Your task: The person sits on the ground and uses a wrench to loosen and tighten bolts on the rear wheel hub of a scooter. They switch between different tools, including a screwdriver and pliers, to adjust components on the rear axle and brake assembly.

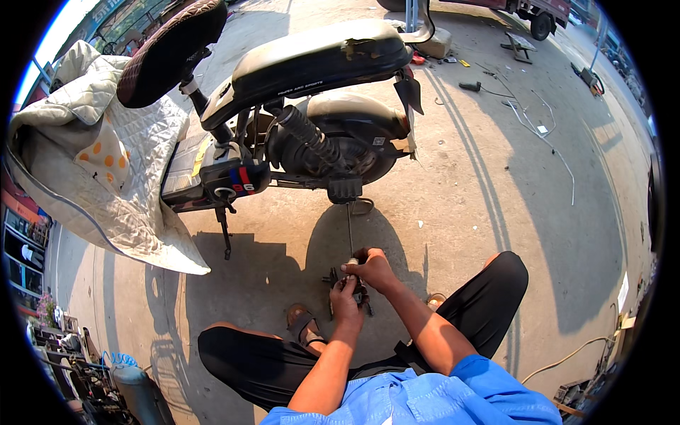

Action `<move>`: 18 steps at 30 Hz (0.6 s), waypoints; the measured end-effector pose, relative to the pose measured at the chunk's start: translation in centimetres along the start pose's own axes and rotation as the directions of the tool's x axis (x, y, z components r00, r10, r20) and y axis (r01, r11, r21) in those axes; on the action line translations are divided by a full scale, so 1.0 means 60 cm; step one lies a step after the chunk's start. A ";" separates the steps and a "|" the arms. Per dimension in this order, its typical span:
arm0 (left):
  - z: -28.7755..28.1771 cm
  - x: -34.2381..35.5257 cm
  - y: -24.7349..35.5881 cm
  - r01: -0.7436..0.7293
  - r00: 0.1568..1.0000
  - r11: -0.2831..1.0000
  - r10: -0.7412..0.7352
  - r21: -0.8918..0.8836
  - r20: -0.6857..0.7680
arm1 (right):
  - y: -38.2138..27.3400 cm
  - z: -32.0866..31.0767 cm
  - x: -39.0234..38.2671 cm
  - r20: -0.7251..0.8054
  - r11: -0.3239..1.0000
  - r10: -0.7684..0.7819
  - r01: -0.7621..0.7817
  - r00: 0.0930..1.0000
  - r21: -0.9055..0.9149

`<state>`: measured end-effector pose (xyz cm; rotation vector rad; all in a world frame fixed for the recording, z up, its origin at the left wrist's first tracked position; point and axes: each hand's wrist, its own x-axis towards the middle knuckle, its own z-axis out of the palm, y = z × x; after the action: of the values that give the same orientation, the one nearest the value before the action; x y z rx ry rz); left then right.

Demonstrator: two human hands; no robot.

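Note:
My two hands meet low in the middle of the head view, between my knees. My right hand point(375, 270) is closed, with its thumb and fingers pinched on a small pale cylindrical piece point(352, 262). Just below it, my left hand point(346, 301) is closed too; the fingers hide what is in it. A thin dark rod or cable point(350, 230) runs from my fingers up toward the scooter's black pedal point(345, 189). Dark metal parts point(330, 278) show around my left hand, largely covered by it. The electric scooter point(312, 78) stands ahead with its rear wheel point(354, 159) facing me.
A quilted pale cover point(142, 142) hangs over the scooter's front at left. Its kickstand point(226, 237) reaches down to the concrete. Bent wire point(559, 152) and a black-handled item point(469, 87) lie at right. A grey tank point(138, 389) stands at lower left.

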<state>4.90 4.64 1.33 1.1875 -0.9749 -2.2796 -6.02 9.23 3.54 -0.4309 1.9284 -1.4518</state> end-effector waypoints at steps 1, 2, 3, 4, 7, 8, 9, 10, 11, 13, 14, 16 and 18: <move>-0.001 0.001 -0.001 0.002 1.000 1.000 -0.002 -0.031 0.007 | 0.000 -0.002 0.002 0.027 0.999 0.013 -0.014 1.000 0.039; -0.003 0.003 -0.002 0.004 1.000 0.998 -0.003 -0.062 0.014 | -0.001 -0.004 0.003 0.054 0.997 0.024 -0.028 0.998 0.078; -0.005 0.004 -0.003 0.006 1.000 0.996 -0.004 -0.093 0.021 | 0.006 -0.002 0.006 0.094 0.969 0.056 -0.077 0.994 0.235; -0.006 0.005 0.000 0.040 0.998 0.990 -0.033 -0.139 0.052 | 0.009 -0.001 0.011 0.134 0.915 0.081 -0.128 0.988 0.384; -0.006 0.003 0.013 0.134 0.988 0.966 -0.112 -0.222 0.107 | 0.007 -0.009 0.009 0.174 0.878 0.067 -0.141 0.982 0.457; -0.001 -0.003 0.020 0.156 0.986 0.964 -0.138 -0.217 0.095 | -0.002 -0.010 0.005 0.177 0.897 0.051 -0.123 0.983 0.424; 0.001 -0.006 0.023 0.179 0.983 0.960 -0.164 -0.213 0.084 | -0.003 -0.007 0.004 0.135 0.950 0.044 -0.083 0.990 0.300; 0.001 -0.006 0.019 0.147 0.989 0.977 -0.141 -0.156 0.049 | -0.004 -0.004 0.002 0.091 0.985 0.031 -0.046 0.995 0.167; 0.001 -0.005 0.012 0.116 0.993 0.988 -0.115 -0.098 0.016 | -0.005 -0.003 0.001 0.050 0.999 0.012 -0.013 0.999 0.030; -0.004 -0.001 0.003 0.072 0.997 0.995 -0.073 -0.065 -0.003 | -0.003 -0.002 0.001 0.028 0.999 -0.017 0.016 0.999 0.034; -0.007 0.002 0.000 0.058 0.998 0.994 -0.058 -0.093 0.009 | -0.002 -0.002 0.001 0.016 0.999 -0.032 0.031 0.999 0.035; -0.008 0.004 -0.002 0.062 0.998 0.987 -0.056 -0.148 0.042 | 0.001 -0.006 0.007 0.112 0.951 0.070 -0.100 0.991 0.292; -0.006 0.004 0.004 0.099 0.993 0.975 -0.083 -0.199 0.086 | 0.005 -0.008 0.010 0.168 0.877 0.096 -0.163 0.981 0.451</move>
<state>5.06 4.19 1.27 1.0856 -0.7062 -2.4454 -6.74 9.32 3.16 -0.1694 1.4050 -1.6786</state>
